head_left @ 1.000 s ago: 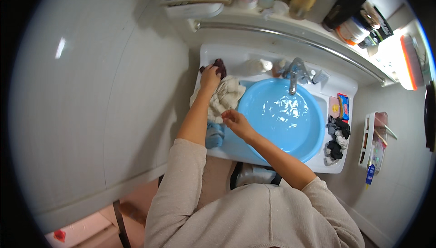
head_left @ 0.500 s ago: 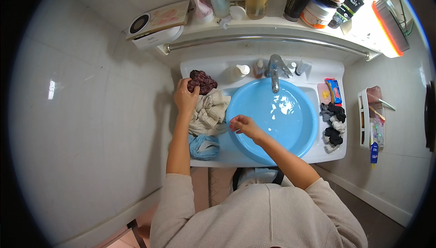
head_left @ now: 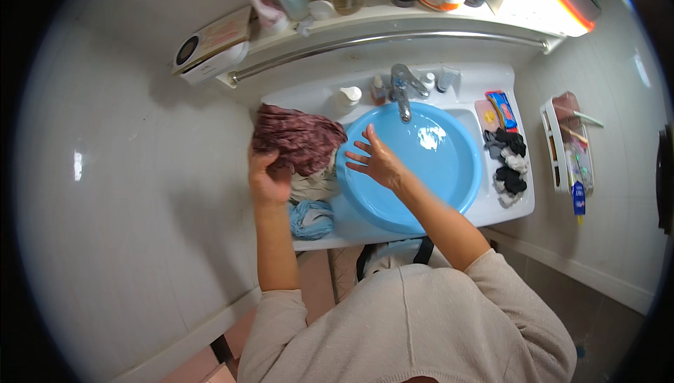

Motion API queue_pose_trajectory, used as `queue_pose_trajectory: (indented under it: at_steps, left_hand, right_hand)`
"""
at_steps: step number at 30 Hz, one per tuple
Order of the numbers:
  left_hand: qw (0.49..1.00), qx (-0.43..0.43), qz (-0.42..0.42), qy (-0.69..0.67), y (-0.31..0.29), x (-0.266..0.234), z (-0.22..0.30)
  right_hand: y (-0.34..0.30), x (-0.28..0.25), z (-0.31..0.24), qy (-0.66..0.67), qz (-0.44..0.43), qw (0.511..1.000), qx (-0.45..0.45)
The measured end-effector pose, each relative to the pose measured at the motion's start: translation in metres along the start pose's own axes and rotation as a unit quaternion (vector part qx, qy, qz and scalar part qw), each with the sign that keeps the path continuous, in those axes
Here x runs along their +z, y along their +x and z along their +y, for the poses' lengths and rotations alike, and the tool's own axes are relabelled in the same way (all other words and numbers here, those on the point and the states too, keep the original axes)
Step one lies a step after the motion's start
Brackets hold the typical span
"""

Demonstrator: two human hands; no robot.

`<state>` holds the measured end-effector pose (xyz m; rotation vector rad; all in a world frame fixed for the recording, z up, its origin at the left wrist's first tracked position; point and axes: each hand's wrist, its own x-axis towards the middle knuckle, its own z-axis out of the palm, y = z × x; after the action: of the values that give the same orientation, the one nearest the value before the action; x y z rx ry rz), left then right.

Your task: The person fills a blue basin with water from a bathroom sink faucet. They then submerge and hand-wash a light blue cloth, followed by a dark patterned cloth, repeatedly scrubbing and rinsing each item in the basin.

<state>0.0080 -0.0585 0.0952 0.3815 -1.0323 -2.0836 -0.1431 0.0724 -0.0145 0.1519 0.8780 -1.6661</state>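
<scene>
My left hand [head_left: 269,178] grips a dark maroon crinkled cloth [head_left: 298,137] at its lower left, and the cloth hangs spread out toward the basin. Over the left rim of the blue basin [head_left: 439,197], which holds water, my right hand [head_left: 379,158] is open with fingers spread, close to the cloth's right end but apart from it. Partly covered by the maroon cloth is a cream garment [head_left: 312,186] on the sink's left ledge. A light blue cloth bundle [head_left: 311,219] lies in front of it.
Behind the basin stands a chrome faucet [head_left: 402,91], flanked by a white pump bottle [head_left: 347,98] and small bottles. Black, grey and white socks [head_left: 511,165] lie on the right ledge near a blue packet [head_left: 501,110]. A metal rail [head_left: 393,39] runs below the crowded shelf.
My left hand has lifted the maroon cloth off the pile, and it has opened from a crumpled bundle. My right hand has risen toward it and its fingers have spread. The view has shifted.
</scene>
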Motion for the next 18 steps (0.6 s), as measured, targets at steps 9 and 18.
queue_pose_trajectory:
  at_steps: [9, 18]
  left_hand:
    - [0.964, -0.182, -0.103, 0.166, -0.008, 0.067, -0.073]
    - [0.778, 0.059, -0.276, 0.561, -0.016, 0.060, -0.170]
  right_hand:
    - [-0.050, -0.139, -0.039, -0.372, 0.132, 0.909, -0.135]
    - [-0.077, -0.110, -0.057, -0.309, 0.028, 0.935, -0.173]
